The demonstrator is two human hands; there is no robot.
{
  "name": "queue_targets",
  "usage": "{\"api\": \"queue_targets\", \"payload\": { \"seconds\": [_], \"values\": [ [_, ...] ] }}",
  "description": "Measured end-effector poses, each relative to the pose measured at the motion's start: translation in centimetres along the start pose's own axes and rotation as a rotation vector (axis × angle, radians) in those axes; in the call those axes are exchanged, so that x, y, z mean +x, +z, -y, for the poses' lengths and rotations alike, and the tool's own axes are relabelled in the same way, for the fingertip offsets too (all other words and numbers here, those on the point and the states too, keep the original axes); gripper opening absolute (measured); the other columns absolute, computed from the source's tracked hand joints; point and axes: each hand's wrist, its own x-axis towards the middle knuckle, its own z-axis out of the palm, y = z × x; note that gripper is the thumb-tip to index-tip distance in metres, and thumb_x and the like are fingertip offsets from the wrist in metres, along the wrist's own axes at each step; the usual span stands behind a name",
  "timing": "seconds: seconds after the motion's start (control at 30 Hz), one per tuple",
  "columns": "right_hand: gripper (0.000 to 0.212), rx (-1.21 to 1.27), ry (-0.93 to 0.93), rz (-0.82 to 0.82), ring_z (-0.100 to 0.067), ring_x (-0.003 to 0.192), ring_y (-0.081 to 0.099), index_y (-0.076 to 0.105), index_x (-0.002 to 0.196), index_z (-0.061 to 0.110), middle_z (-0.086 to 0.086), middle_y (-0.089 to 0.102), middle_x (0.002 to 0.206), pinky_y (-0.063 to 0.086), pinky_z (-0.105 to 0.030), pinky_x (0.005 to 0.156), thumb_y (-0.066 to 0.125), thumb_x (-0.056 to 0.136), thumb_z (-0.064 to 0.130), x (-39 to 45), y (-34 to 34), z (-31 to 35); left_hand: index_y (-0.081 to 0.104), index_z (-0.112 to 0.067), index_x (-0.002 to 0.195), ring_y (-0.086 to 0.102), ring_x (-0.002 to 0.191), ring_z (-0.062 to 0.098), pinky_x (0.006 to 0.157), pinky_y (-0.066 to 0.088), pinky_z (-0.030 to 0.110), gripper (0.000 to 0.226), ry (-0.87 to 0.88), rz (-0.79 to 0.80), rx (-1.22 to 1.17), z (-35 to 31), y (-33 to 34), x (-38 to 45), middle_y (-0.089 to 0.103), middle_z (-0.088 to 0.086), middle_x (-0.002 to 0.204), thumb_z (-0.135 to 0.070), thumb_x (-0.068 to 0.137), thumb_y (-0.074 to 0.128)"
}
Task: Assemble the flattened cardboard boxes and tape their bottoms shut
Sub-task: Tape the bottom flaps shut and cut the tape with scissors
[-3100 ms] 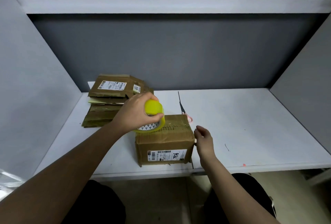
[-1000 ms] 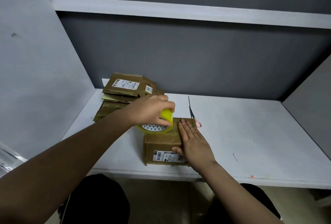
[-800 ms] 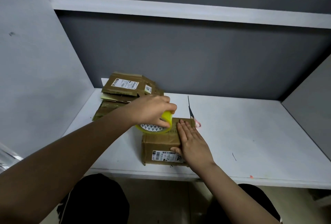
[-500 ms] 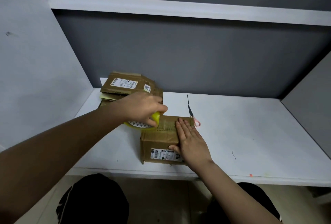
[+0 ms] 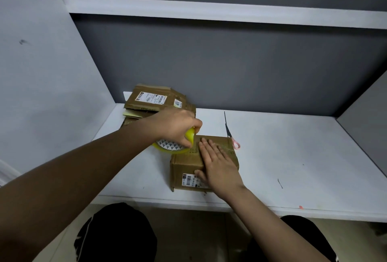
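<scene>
Assembled box point(image 5: 188, 163) sits at front edge of surface point(image 5: 293, 157); flattened boxes point(image 5: 155, 102) stacked behind-left; scissors point(image 5: 230, 134) just behind box's right corner; tape roll point(image 5: 171, 146) at box's left-rear edge.

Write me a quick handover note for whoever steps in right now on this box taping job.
Left hand grips the yellow tape roll at the assembled box's left top edge.
Right hand lies flat on the box top.
Done: one box folded up, tape being run across it.
Left: cut the tape with the scissors behind the box, then do the flattened boxes stacked at back left.
</scene>
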Motion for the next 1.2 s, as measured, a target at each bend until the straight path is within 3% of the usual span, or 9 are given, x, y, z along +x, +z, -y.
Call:
{"api": "queue_targets", "payload": {
  "seconds": [0.17, 0.3, 0.43, 0.7, 0.83, 0.93, 1.0, 1.1, 1.2],
  "values": [
    [0.072, -0.015, -0.055, -0.03, -0.023, 0.146, 0.02, 0.022, 0.151, 0.011, -0.006, 0.017, 0.158, 0.006, -0.037, 0.114, 0.046, 0.095, 0.049, 0.0, -0.2, 0.0, 0.043, -0.039, 0.133, 0.049, 0.109, 0.014, 0.083, 0.045, 0.028, 0.053, 0.008, -0.127, -0.142, 1.3, 0.9, -1.7, 0.048, -0.005, 0.123, -0.058, 0.086, 0.054],
    [0.07, 0.023, -0.077, -0.019, -0.017, 0.148, -0.008, -0.005, 0.153, 0.017, 0.0, -0.008, 0.161, -0.014, -0.028, 0.109, 0.029, 0.1, 0.049, -0.3, -0.6, -0.2, 0.051, -0.035, 0.125, 0.051, 0.106, 0.013, 0.084, 0.049, 0.035, 0.051, 0.015, -0.226, -0.382, 2.4, 1.9, -3.1, 0.052, -0.005, 0.118, -0.059, 0.08, 0.059],
    [0.071, 0.04, -0.09, 0.007, -0.017, 0.148, -0.005, -0.003, 0.153, 0.017, 0.0, -0.005, 0.161, -0.013, -0.027, 0.11, 0.031, 0.1, 0.049, -0.1, -0.4, 0.1, 0.057, -0.028, 0.122, 0.052, 0.106, 0.014, 0.085, 0.046, 0.033, 0.047, 0.066, -0.189, -0.316, 2.3, 1.5, -2.8, 0.056, -0.003, 0.118, -0.049, 0.081, 0.067],
    [0.071, 0.036, -0.087, 0.042, -0.016, 0.148, -0.005, -0.003, 0.153, 0.017, 0.001, -0.007, 0.161, -0.01, -0.025, 0.11, 0.029, 0.099, 0.05, -0.2, -0.7, -0.8, 0.054, -0.029, 0.123, 0.052, 0.109, 0.013, 0.083, 0.043, 0.025, 0.047, 0.106, 0.016, -0.027, 4.6, 2.2, -3.6, 0.056, -0.005, 0.119, -0.052, 0.083, 0.063],
    [0.071, 0.021, -0.033, 0.062, -0.023, 0.136, 0.042, 0.041, 0.144, 0.011, -0.005, 0.038, 0.15, 0.022, -0.035, 0.107, 0.041, 0.087, 0.053, -0.3, -0.5, -0.4, 0.054, -0.029, 0.124, 0.052, 0.11, 0.014, 0.085, 0.044, 0.026, 0.048, 0.106, 0.055, -0.023, 4.6, 3.4, -3.7, 0.055, -0.005, 0.122, -0.053, 0.083, 0.062],
    [0.069, 0.02, -0.018, 0.056, -0.023, 0.129, 0.05, 0.049, 0.138, 0.011, -0.006, 0.05, 0.142, 0.028, -0.036, 0.102, 0.044, 0.083, 0.053, -0.3, 0.0, -0.5, 0.051, -0.029, 0.127, 0.051, 0.112, 0.013, 0.084, 0.041, 0.023, 0.049, 0.098, 0.069, -0.025, 4.8, 4.2, -3.7, 0.054, -0.005, 0.125, -0.054, 0.085, 0.06],
    [0.07, 0.01, -0.028, 0.012, -0.022, 0.133, 0.045, 0.045, 0.141, 0.011, -0.005, 0.043, 0.147, 0.024, -0.036, 0.105, 0.043, 0.085, 0.053, -0.2, -0.2, -0.5, 0.051, -0.029, 0.127, 0.05, 0.113, 0.012, 0.083, 0.04, 0.022, 0.05, 0.084, 0.055, -0.055, 4.9, 4.7, -3.9, 0.053, -0.005, 0.125, -0.054, 0.084, 0.059],
    [0.072, 0.031, -0.066, 0.005, -0.019, 0.147, 0.017, 0.016, 0.153, 0.018, 0.001, 0.012, 0.158, 0.005, -0.032, 0.113, 0.029, 0.093, 0.056, -0.5, -0.6, -0.6, 0.054, -0.032, 0.123, 0.053, 0.108, 0.011, 0.082, 0.044, 0.024, 0.053, 0.034, -0.012, -0.185, 5.2, 6.0, -4.6, 0.055, -0.008, 0.119, -0.06, 0.079, 0.057],
    [0.076, 0.03, -0.036, -0.004, -0.027, 0.142, 0.03, 0.006, 0.154, 0.03, -0.006, 0.027, 0.156, 0.023, -0.041, 0.115, 0.032, 0.091, 0.064, -0.5, -0.9, 0.0, 0.056, -0.033, 0.119, 0.053, 0.101, 0.008, 0.076, 0.043, 0.018, 0.057, -0.041, -0.091, -0.349, 5.0, 7.5, -5.3, 0.056, -0.01, 0.114, -0.066, 0.072, 0.052]
  ]
}}
